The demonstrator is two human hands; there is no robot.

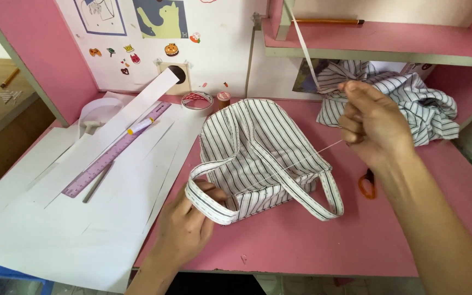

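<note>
Our left hand [184, 226] pinches a handle of the striped cloth bag [255, 153] on the pink worktop [356, 235]. At two o'clock, our right hand [372, 123] grips taut white thread [301, 161].

Ruler [110, 153] left of bag [258, 153]

I'm gripping the soft striped cloth bag [252, 155] in my left hand [184, 229]; at two o'clock my right hand [375, 125] is pulling fine white thread [301, 161] over the matt pink desk [356, 235]; smooth paper sheets [72, 218] are lying at nine.
</note>
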